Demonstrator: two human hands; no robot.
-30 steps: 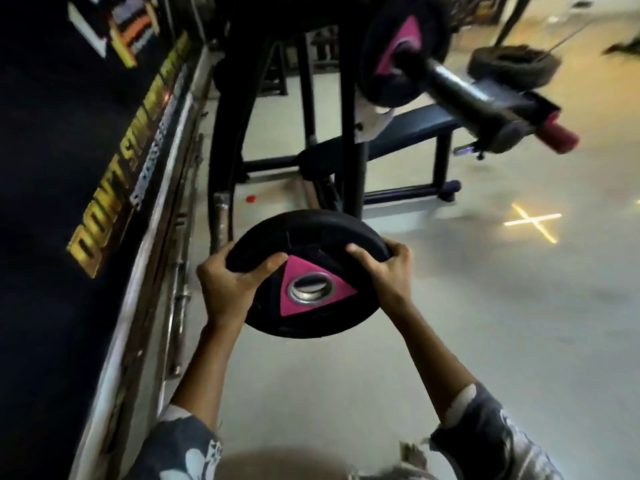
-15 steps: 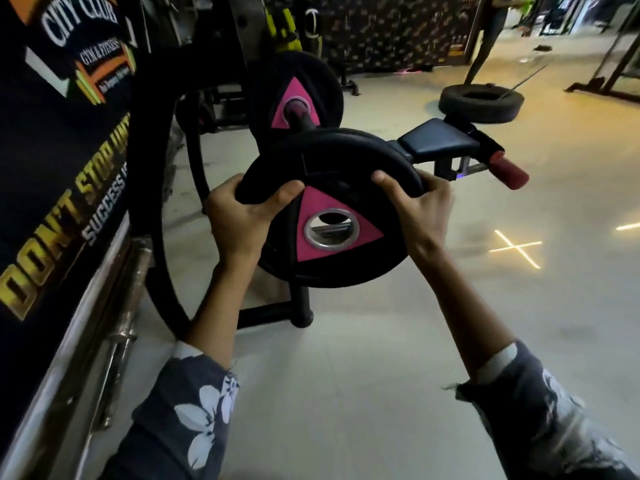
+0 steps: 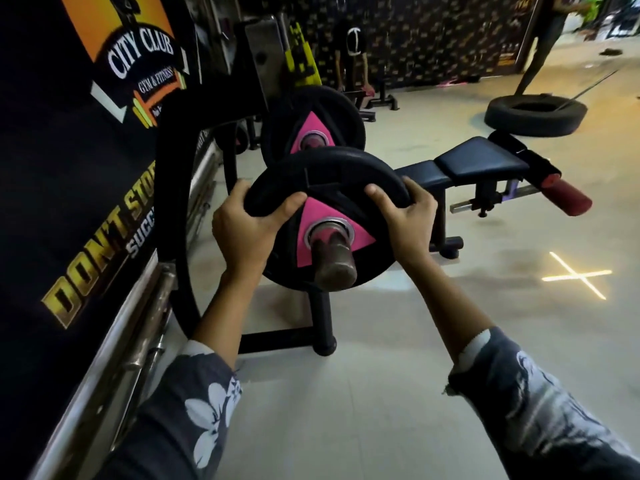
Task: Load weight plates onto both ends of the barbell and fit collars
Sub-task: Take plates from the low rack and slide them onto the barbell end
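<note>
As barbell end (image 3: 335,270) pokes thru, plate (image 3: 329,169) btwn L grip (image 3: 242,233), R grip (image 3: 408,220), both clasping rim.

Place: a gym, I'd say.
Sign: upper left, the banner (image 3: 138,64) beside me reads "CITY CLUB GYM & FITNESS".
Weights: centre, the black plate (image 3: 325,178) I hold sits on a bar (image 3: 334,261); a second plate (image 3: 311,109) stands behind it.
Bench: right of centre, a black padded bench (image 3: 478,161).
Tyre: upper right, a tyre (image 3: 536,116) lies on the pale floor (image 3: 381,393).
</note>
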